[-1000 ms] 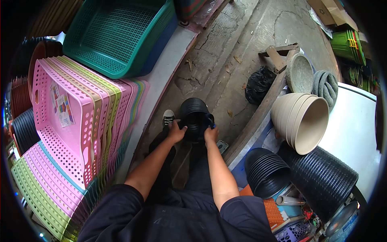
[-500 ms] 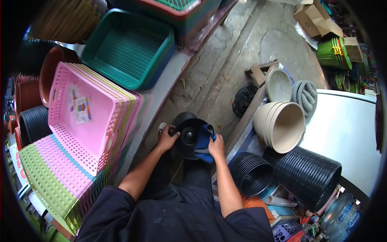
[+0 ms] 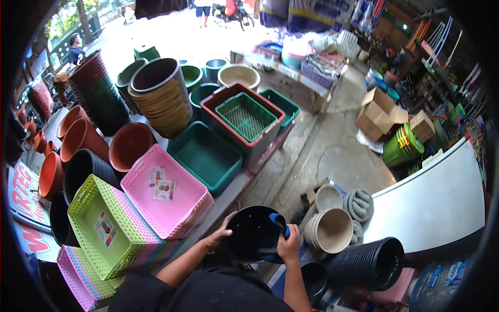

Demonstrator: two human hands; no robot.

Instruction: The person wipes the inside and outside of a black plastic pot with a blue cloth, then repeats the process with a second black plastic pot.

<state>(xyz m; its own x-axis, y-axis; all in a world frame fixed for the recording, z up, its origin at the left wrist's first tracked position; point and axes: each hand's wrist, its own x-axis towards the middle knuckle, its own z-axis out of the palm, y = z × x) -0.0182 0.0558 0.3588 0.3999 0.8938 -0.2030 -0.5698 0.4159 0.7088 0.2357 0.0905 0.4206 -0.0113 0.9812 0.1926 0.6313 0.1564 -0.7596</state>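
Note:
A black plastic pot (image 3: 250, 231) is held in front of my body, its round mouth facing up toward me, with a few small holes showing in its base. My left hand (image 3: 220, 235) is closed on the pot's left rim, thumb at the edge. On the opposite side, my right hand (image 3: 289, 244) grips a blue and black cloth (image 3: 279, 222) that lies over the right rim and partly inside. Part of the cloth is dark against the pot, so its full extent cannot be made out.
Pink (image 3: 165, 195) and green baskets (image 3: 104, 229) are stacked at left, near green trays (image 3: 208, 156) and brown pots (image 3: 86, 140). Right of me lie beige pots (image 3: 332, 231), a black pot stack (image 3: 366, 263) and a white panel (image 3: 431, 200). A cardboard box (image 3: 377, 114) stands farther back.
My view has tilted up, bringing the street and more pots into sight. The pot has turned so its inside faces me more. Both hands still hold the pot and cloth.

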